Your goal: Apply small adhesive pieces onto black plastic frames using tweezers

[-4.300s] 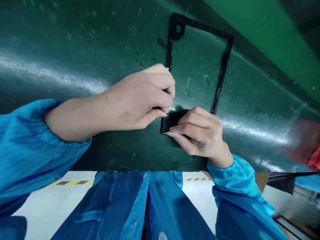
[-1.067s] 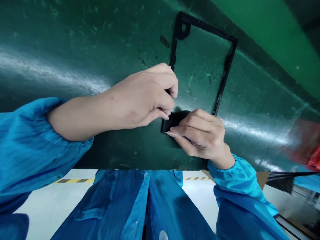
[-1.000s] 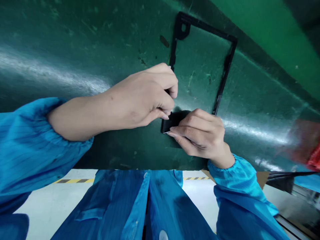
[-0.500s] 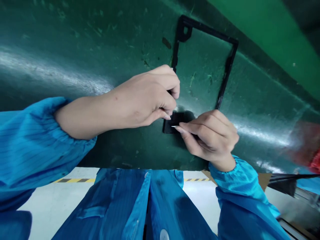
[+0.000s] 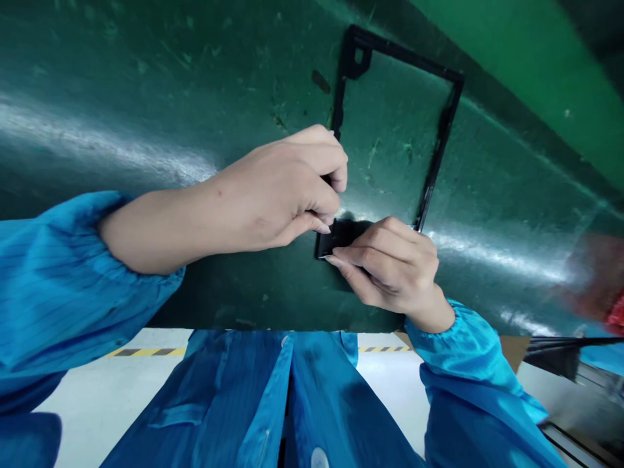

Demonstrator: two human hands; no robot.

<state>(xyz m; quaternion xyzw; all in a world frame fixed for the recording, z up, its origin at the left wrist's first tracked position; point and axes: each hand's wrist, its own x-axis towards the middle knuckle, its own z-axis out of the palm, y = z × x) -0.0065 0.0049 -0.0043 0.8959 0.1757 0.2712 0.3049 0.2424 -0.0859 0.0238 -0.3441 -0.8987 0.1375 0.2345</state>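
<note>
A black rectangular frame (image 5: 446,123), open in the middle, lies flat on the green tabletop (image 5: 234,286). My left hand (image 5: 287,188) is closed, with its curled fingers over the frame's left side near the lower corner; the hand covers part of that side. Between thumb and forefinger, my right hand (image 5: 392,266) pinches a small thin pale strip (image 5: 329,256), held against the near edge of the frame's lower-left corner. A wider dark part of the frame shows between the two hands. The right hand hides the rest of the lower side.
The near table edge (image 5: 273,330) runs just in front of my body. Beyond the frame, a bright green strip (image 5: 511,58) borders the table. Something red (image 5: 615,315) is at the far right. A dark mark (image 5: 320,81) lies left of the frame.
My right hand has moved left and slightly down, bringing the pale strip to the frame's near lower-left edge. My left hand stays nearly in place on the frame.
</note>
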